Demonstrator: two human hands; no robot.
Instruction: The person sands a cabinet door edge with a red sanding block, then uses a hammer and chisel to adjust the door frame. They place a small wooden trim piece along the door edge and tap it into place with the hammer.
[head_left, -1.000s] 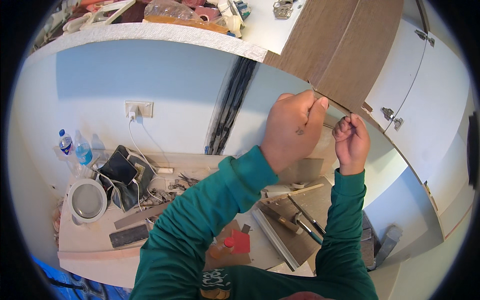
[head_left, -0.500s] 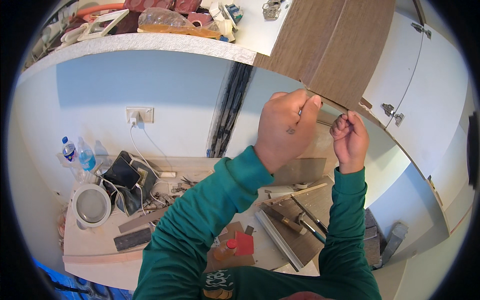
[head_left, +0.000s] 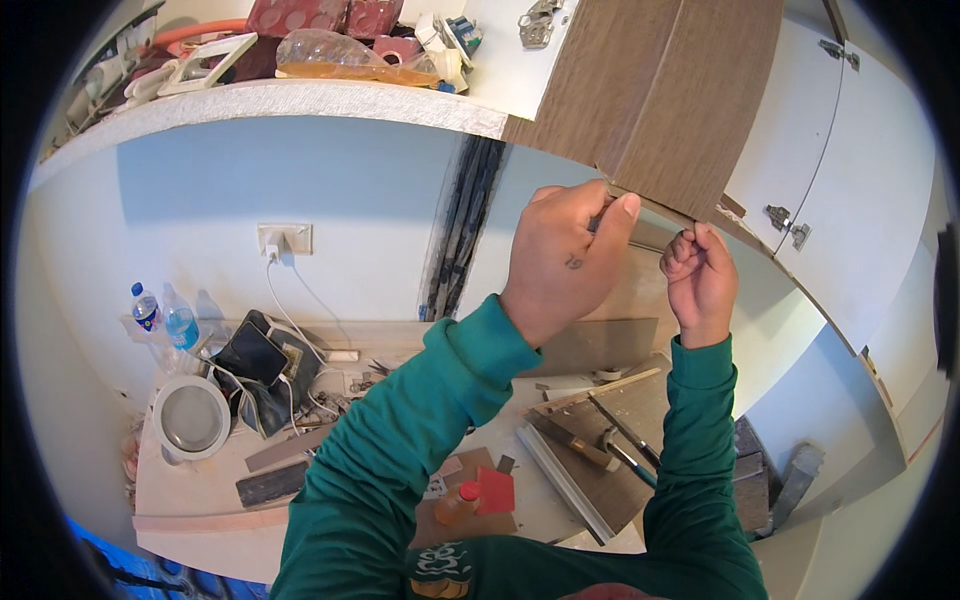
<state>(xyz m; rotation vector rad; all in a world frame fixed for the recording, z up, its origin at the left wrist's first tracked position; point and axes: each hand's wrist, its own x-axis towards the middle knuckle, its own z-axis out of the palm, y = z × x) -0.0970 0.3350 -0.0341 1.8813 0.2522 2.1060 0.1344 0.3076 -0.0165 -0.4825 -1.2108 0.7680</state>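
Note:
A brown wood-grain panel [head_left: 650,110] hangs at the upper right, with a thin brown strip [head_left: 662,209] along its lower edge. My left hand [head_left: 565,250] is closed in a fist below the panel's lower left corner, thumb up; a small dark bit shows between its fingers, too little to name. My right hand [head_left: 702,285] is closed near the lower right corner, thumb and forefinger pinching the strip's end, other fingers curled. I cannot tell whether the strip is loose or fixed to the panel.
White cabinet doors with metal hinges [head_left: 787,227] stand right of the panel. A shelf [head_left: 300,100] above holds clutter. On the worktop below lie a hammer [head_left: 628,458], a metal rail [head_left: 565,482], a red-capped bottle [head_left: 458,503], a round white light fitting [head_left: 191,417] and a phone [head_left: 250,353].
My left hand has shifted slightly left and down at the panel's edge. My right hand keeps its place and pinch. The whole view has tilted slightly.

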